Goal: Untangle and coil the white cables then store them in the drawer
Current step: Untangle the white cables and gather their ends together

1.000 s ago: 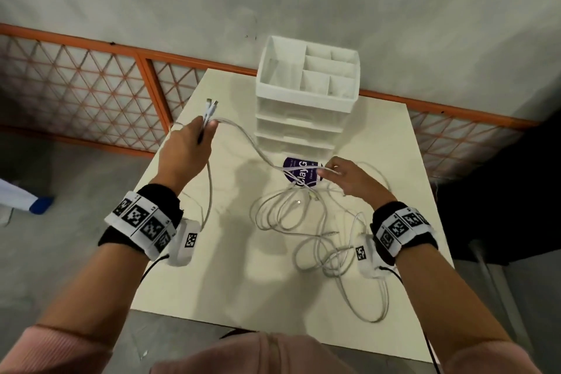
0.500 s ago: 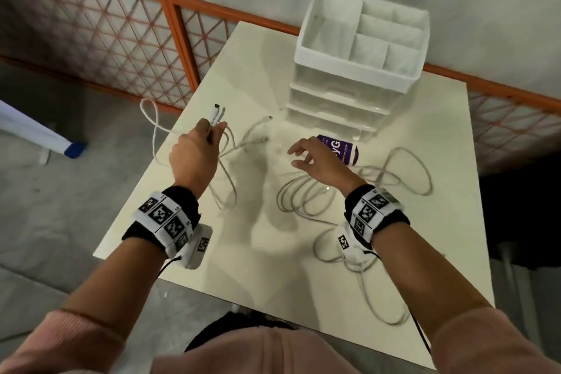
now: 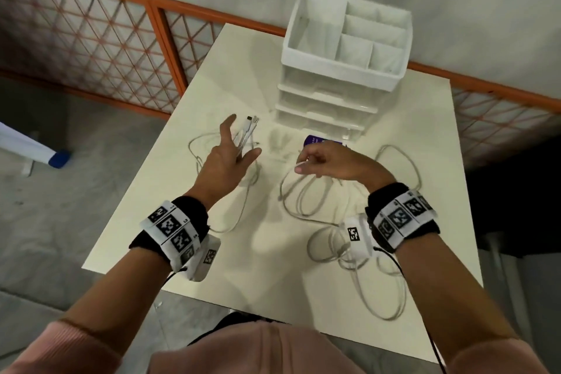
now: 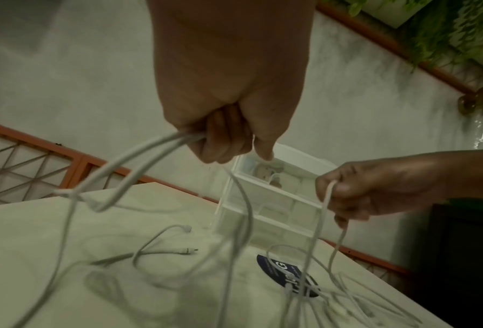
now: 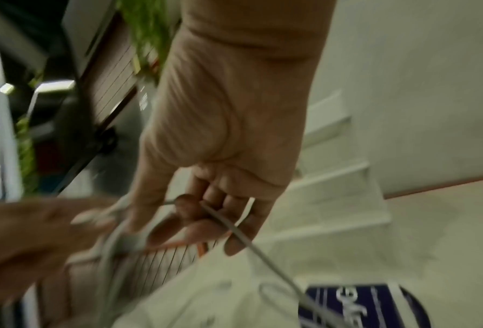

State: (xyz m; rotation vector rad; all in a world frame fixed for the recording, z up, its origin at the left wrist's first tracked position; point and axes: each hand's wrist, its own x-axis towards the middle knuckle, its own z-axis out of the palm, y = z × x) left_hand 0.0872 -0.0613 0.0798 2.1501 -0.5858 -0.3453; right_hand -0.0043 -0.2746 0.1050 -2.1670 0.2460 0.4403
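White cables (image 3: 306,200) lie tangled in loops on the cream table (image 3: 243,76). My left hand (image 3: 239,146) is raised above the table's left part and grips a bundle of cable ends. Their plugs (image 3: 251,122) stick out past the fingers, and the index finger and thumb are spread. In the left wrist view the other fingers of that hand (image 4: 226,142) curl round the strands (image 4: 139,159). My right hand (image 3: 303,164) hovers in front of the white drawer unit (image 3: 321,100) and pinches one strand (image 5: 234,230) that runs down to the pile. All the drawers look closed.
A purple round sticker (image 3: 315,141) lies on the table in front of the drawers. An open divided tray (image 3: 346,36) tops the unit. More cable loops (image 3: 382,291) reach the table's front right edge. An orange mesh fence (image 3: 91,39) stands behind, by the wall.
My right hand went from flat and spread over the pile to pinching a strand and lifting it. My left hand moved toward the centre and spread its index finger and thumb, still holding the ends.
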